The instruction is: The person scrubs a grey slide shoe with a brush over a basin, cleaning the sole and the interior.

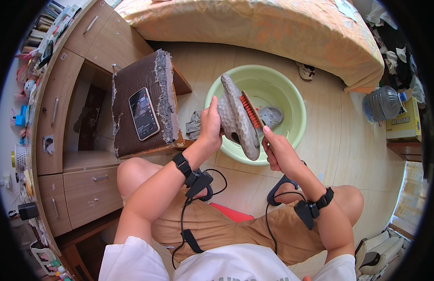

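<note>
My left hand grips a grey dimpled foam clog, tilted on its side with its sole toward the right. A wooden scrubbing brush with red bristles is in my right hand, held by its handle end. Its bristles rest against or very close to the sole; exact contact is hard to tell. Below both hands stands a pale green plastic basin. A second grey clog lies inside it, partly hidden by the brush.
A smartphone lies on a worn brown stool at left, beside a wooden desk. A grey cloth is on the floor by the basin. A covered bed spans the back; a large water bottle sits at right.
</note>
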The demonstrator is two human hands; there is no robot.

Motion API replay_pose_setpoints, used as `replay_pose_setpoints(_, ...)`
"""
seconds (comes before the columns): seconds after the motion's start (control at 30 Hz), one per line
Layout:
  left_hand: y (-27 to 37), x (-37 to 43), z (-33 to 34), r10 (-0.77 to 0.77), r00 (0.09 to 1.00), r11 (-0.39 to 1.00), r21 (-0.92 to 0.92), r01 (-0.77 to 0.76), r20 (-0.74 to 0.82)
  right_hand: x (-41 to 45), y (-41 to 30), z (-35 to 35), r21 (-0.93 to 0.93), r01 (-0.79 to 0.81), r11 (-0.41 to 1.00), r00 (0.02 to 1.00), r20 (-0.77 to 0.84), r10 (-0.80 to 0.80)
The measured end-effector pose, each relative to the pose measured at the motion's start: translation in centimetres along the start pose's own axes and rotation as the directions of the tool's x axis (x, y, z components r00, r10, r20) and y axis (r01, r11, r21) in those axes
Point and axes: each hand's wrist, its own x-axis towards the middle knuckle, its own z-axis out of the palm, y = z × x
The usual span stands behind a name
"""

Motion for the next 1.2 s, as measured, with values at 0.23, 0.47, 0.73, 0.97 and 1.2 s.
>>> replay_pose_setpoints(0.23, -0.7, -1.8, 0.9, -0.002, 0.994, 1.000, 0.019, 0.000, 0.106, 1.3, 0.6, -0.6, 0.123, -0.076, 0.990, 0.994, -0.068, 0.084)
replay_pose_setpoints(0.47, -2.3, -1.7, 0.5, 0.021, 0.981, 0.988, 0.143, -0.050, 0.195, 2.2, 0.7, -1.6, 0.190, -0.074, 0.979, 0.988, -0.123, 0.099)
replay_pose_setpoints(0.73, -1.2, -0.8, 0.4, -0.012, 0.998, 0.994, 0.110, 0.005, 0.055, 1.8, 0.7, -0.8, 0.168, -0.111, 0.979, 0.991, -0.056, 0.122)
replay_pose_setpoints(0.97, -0.1, 1.0, -0.8, 0.009, 0.998, 0.987, 0.159, -0.019, 0.060, 1.0, 0.1, -0.8, 0.211, -0.165, 0.964, 0.986, 0.056, 0.156)
replay_pose_setpoints(1.2, 0.1, -0.8, 0.8, -0.023, 0.984, 0.983, 0.184, -0.010, 0.174, 1.1, 0.3, -1.3, 0.237, -0.157, 0.959, 0.988, 0.040, 0.152)
